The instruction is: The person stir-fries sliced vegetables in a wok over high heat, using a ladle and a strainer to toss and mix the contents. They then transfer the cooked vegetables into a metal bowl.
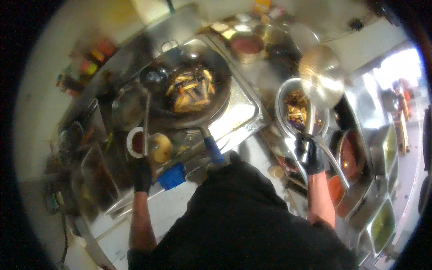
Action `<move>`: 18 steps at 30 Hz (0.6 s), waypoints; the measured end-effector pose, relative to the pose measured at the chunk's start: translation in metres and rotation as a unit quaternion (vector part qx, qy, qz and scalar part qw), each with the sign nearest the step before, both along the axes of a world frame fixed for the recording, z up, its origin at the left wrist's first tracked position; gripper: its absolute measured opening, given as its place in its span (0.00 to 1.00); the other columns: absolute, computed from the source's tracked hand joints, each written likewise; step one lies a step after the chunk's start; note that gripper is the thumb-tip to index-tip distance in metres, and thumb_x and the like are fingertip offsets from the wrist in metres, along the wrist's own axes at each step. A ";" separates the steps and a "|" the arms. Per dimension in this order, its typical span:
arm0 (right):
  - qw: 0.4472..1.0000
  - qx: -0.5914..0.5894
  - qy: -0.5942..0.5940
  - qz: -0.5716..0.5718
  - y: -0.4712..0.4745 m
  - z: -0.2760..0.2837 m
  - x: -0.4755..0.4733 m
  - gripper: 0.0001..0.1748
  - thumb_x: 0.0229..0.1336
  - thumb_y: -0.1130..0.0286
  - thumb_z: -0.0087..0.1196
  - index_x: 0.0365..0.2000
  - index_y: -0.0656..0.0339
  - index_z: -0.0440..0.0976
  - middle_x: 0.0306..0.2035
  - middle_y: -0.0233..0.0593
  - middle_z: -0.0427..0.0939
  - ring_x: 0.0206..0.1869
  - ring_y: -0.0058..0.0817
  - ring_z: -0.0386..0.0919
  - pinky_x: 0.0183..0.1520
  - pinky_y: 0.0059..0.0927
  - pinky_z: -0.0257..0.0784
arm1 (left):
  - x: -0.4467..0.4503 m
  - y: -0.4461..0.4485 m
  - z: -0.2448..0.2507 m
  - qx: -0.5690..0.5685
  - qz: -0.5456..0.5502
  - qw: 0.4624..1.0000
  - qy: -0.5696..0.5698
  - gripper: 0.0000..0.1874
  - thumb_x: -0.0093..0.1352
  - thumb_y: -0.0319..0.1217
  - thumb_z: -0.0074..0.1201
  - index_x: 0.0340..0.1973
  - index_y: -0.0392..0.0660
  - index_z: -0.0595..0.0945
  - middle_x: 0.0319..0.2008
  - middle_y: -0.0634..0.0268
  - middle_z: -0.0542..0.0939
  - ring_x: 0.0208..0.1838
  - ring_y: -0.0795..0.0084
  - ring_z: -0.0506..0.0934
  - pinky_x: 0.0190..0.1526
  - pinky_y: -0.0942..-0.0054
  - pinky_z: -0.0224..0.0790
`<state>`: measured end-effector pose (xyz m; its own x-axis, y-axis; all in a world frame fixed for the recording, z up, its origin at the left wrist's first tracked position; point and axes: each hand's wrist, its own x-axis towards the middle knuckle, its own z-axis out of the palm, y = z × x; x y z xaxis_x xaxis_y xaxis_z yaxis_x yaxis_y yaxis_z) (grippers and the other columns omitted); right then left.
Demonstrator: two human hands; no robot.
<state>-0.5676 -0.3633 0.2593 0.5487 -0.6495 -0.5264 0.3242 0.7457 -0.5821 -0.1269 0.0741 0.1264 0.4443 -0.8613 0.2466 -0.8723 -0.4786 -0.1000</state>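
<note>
My left hand (140,175), in a black glove, grips the long handle of a metal ladle (146,118). The ladle's dark bowl lies at the left side of a large wok (216,113). Yellow-brown strips of food (190,91) lie inside the wok, whose handle is wrapped in blue (212,146). My right hand (310,155), also black-gloved, holds the handle of a wide, round metal skimmer or ladle (322,76). Its shiny head is raised above and partly hides a metal bowl (279,108) with mixed cooked pieces (295,109). Blur hides whether the head is perforated.
A white bowl of dark red contents (137,141) and a yellowish round container (160,148) stand near my left hand. A blue cloth (172,176) lies at the stove's front edge. Red-filled containers (351,152) and metal trays (381,219) line the right. Another metal handle (334,165) juts out there.
</note>
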 end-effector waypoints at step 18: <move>0.536 -0.703 0.337 0.324 -0.160 -0.083 0.272 0.31 0.57 0.57 0.58 0.53 0.69 0.68 0.40 0.63 0.80 0.43 0.59 0.79 0.47 0.49 0.75 | 0.039 -0.004 0.002 -0.150 0.241 0.890 0.356 0.14 0.75 0.43 0.45 0.38 0.48 0.80 0.22 0.64 0.77 0.25 0.71 0.76 0.26 0.72 0.68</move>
<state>-0.2954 -0.5237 0.1761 0.8916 -0.4526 0.0122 -0.3756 -0.7545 -0.5382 -0.0874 0.0697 0.1286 0.8804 -0.4707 -0.0575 -0.3497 -0.7263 0.5917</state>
